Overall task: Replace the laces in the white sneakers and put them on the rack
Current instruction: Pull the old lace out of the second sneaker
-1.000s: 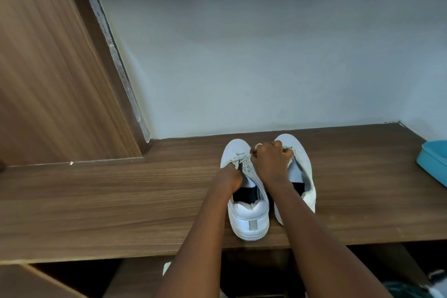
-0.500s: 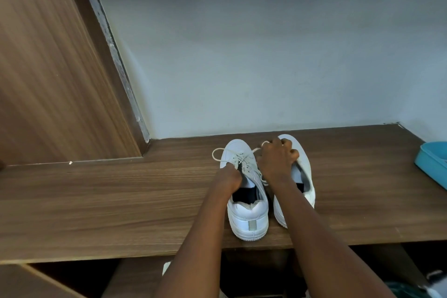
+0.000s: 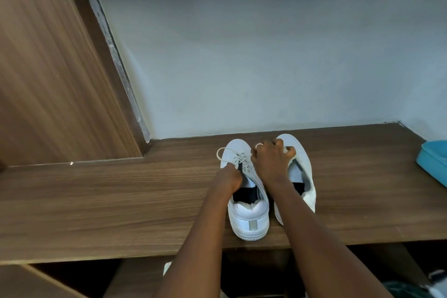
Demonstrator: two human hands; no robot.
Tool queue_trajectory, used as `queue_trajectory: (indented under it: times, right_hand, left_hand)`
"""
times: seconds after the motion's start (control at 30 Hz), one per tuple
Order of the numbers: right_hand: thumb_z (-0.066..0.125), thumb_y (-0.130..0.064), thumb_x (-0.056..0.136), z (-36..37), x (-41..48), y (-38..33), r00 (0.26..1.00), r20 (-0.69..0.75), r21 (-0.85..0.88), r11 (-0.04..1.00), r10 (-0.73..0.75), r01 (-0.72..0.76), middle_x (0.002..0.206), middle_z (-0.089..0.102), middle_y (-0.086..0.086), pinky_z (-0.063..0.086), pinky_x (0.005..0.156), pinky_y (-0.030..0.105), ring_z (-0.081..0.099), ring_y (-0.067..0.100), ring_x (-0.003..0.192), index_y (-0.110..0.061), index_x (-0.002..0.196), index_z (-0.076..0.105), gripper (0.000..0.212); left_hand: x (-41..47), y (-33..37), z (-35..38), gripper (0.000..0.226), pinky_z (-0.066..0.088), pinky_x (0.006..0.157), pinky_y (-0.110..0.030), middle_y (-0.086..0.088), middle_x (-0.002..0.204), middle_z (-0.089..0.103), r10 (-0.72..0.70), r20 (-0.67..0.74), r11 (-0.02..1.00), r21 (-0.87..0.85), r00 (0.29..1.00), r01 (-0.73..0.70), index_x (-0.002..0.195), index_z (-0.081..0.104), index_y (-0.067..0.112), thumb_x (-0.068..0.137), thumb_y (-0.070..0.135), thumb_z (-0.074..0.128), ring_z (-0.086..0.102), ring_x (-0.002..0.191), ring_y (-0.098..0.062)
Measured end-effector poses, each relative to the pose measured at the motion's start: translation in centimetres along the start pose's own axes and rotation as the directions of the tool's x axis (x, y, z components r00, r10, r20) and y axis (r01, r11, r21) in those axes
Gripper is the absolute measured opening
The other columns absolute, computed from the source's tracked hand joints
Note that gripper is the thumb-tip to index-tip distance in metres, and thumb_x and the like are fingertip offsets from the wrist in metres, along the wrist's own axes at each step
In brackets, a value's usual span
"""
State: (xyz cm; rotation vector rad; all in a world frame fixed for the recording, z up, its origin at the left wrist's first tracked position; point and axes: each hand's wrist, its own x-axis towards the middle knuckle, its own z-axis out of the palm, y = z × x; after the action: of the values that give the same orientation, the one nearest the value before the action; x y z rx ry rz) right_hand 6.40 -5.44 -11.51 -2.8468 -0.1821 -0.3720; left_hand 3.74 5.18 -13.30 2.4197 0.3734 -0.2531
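Both bare forearms reach forward side by side. The left hand (image 3: pixel 228 176) is curled knuckles-up, its grip pinching the lace (image 3: pixel 247 168). The right hand (image 3: pixel 272 161), just ahead and right of that grip, curls its fingers downward and nips the same strand at its thumb side.

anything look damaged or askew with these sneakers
Yes. The heel lining of the left sneaker looks frayed, and the right sneaker seems tilted outward rather than flat, under the right hand, which pinches the lace.
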Motion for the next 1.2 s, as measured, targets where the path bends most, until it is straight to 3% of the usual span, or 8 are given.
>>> queue_trajectory:
  times: [0.17, 0.27, 0.47, 0.6, 0.8, 1.0, 1.1, 1.2]
  right_hand:
    - [0.049, -0.015, 0.091, -0.4, 0.1, 1.0, 0.967, -0.098, 0.036, 0.972, 0.234, -0.231, 0.106, 0.061, 0.001, 0.024, 0.100, 0.047, 0.042, 0.025, 0.117, -0.017, 0.102, 0.066, 0.021]
    - [0.048, -0.010, 0.090, -0.2, 0.1, 1.0, 0.961, -0.075, 0.025, 0.964, 0.267, -0.266, 0.107, 0.060, 0.001, 0.026, 0.099, 0.046, 0.040, 0.026, 0.118, -0.017, 0.105, 0.065, 0.024]
    - [0.052, -0.014, 0.090, 0.2, 0.2, -0.2, 0.995, 0.096, 0.031, 0.999, -0.018, 0.015, 0.130, 0.049, -0.004, 0.023, 0.103, 0.044, 0.030, 0.024, 0.129, -0.030, 0.117, 0.064, 0.034]
    - [0.049, -0.019, 0.093, 0.5, -0.2, -0.6, 0.992, 0.092, -0.012, 0.996, -0.088, 0.090, 0.125, 0.053, -0.006, 0.025, 0.100, 0.044, 0.034, 0.022, 0.124, -0.028, 0.113, 0.067, 0.028]
    - [0.049, -0.020, 0.092, -0.1, -0.1, -0.2, 0.996, -0.017, 0.002, 0.996, 0.084, -0.084, 0.105, 0.063, -0.005, 0.027, 0.096, 0.044, 0.041, 0.022, 0.117, -0.024, 0.100, 0.069, 0.022]
    - [0.046, -0.011, 0.089, -0.2, 0.1, 0.7, 0.934, -0.096, 0.088, 0.938, 0.344, -0.337, 0.102, 0.063, 0.000, 0.027, 0.096, 0.045, 0.040, 0.025, 0.116, -0.016, 0.099, 0.067, 0.024]
    - [0.048, -0.010, 0.088, -0.1, 0.2, 0.7, 0.959, -0.063, 0.104, 0.958, 0.276, -0.268, 0.108, 0.062, 0.001, 0.026, 0.096, 0.043, 0.037, 0.027, 0.120, -0.017, 0.105, 0.068, 0.027]
    - [0.051, -0.014, 0.088, -0.2, 0.3, 0.1, 0.998, 0.024, 0.070, 0.995, 0.063, -0.065, 0.123, 0.055, -0.002, 0.025, 0.100, 0.042, 0.031, 0.026, 0.126, -0.025, 0.115, 0.066, 0.033]
  left_hand:
    - [0.1, -0.1, 0.0, 0.039, 0.039, 0.094, -0.034, -0.020, 0.134, 0.049, -0.023, 0.001, 1.000, 0.009, 1.000, 0.022, 0.132, 0.045, 0.004, 0.098, 0.014, 0.029, 0.049, 0.120, -0.031]
    - [0.1, 0.0, 0.0, 0.038, 0.038, 0.094, -0.033, -0.020, 0.134, 0.049, -0.033, 0.003, 0.999, 0.005, 0.999, 0.033, 0.132, 0.044, 0.003, 0.098, 0.013, 0.030, 0.049, 0.120, -0.031]
    - [0.2, -0.1, 0.0, 0.038, 0.038, 0.086, -0.031, -0.020, 0.132, 0.051, -0.023, 0.000, 1.000, -0.004, 1.000, 0.023, 0.130, 0.047, 0.003, 0.096, 0.010, 0.031, 0.051, 0.117, -0.031]
    - [0.1, 0.0, 0.1, 0.037, 0.038, 0.085, -0.030, -0.019, 0.130, 0.053, -0.004, -0.006, 1.000, 0.009, 1.000, 0.004, 0.128, 0.050, 0.004, 0.097, 0.010, 0.030, 0.052, 0.115, -0.031]
    - [0.2, -0.1, 0.0, 0.038, 0.039, 0.091, -0.034, -0.019, 0.133, 0.051, -0.023, 0.007, 1.000, 0.002, 1.000, 0.023, 0.130, 0.046, 0.005, 0.096, 0.012, 0.030, 0.050, 0.117, -0.032]
    - [0.1, -0.1, 0.0, 0.041, 0.038, 0.095, -0.034, -0.020, 0.138, 0.045, -0.022, 0.006, 1.000, 0.002, 1.000, 0.022, 0.135, 0.041, 0.005, 0.097, 0.012, 0.029, 0.046, 0.123, -0.033]
    - [0.1, 0.0, 0.0, 0.040, 0.038, 0.094, -0.035, -0.021, 0.137, 0.046, -0.027, 0.008, 1.000, -0.004, 1.000, 0.027, 0.134, 0.041, 0.004, 0.097, 0.011, 0.029, 0.047, 0.121, -0.033]
    - [0.0, -0.1, 0.0, 0.040, 0.039, 0.094, -0.036, -0.019, 0.136, 0.048, -0.012, 0.006, 1.000, -0.003, 1.000, 0.012, 0.134, 0.043, 0.006, 0.096, 0.012, 0.029, 0.048, 0.120, -0.033]
